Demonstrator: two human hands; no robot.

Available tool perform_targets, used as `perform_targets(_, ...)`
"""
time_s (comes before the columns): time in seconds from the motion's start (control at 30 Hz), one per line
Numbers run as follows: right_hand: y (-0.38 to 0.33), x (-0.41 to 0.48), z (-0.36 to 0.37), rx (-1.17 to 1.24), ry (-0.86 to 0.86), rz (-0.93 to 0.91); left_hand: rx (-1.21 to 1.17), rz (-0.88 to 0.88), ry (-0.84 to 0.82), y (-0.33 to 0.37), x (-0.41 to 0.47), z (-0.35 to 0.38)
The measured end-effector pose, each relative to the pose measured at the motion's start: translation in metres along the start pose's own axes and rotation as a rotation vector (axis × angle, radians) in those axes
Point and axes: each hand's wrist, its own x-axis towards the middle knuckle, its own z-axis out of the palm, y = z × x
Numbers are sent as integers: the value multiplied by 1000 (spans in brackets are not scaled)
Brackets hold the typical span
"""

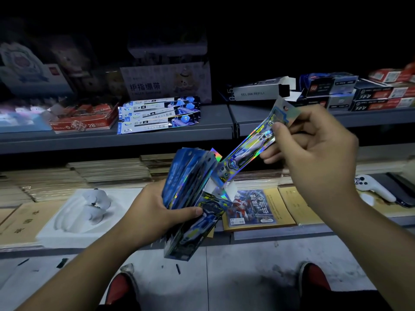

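The right hand (pixel 314 149) is pinching one long holographic blue packet (pixel 249 149) while the left hand (pixel 152 212) is gripping a loosely fanned bundle of matching packets (pixel 186 176), likely to spill.

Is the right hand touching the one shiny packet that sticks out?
Touching. The head view shows the right hand pinching the single shiny packet near its upper end, with the thumb in front and the fingers behind it.

The left hand (pixel 155 209) is low with curled fingers; the right hand (pixel 314 151) is raised higher, its thumb and fingers pinched together.
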Motion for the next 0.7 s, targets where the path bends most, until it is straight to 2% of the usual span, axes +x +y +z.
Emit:
perform_targets(0.23,0,-5,4,108,-53,82,-31,0,3,1,0,1)
perform_targets(0.4,1,-11,9,66,-156,71,-38,0,1,3,-1,2)
perform_targets(0.47,2,-13,10,-9,-252,77,-29,1,9,3,-1,1)
perform_targets(0.57,6,-15,13,-322,-517,94,-29,-1,14,4,-1,0)
perform_targets(0.6,7,-16,14,-361,-533,108,-31,0,15,4,-1,0)
perform_targets(0.7,6,-15,17,-282,-412,119,-29,1,9,3,0,0)
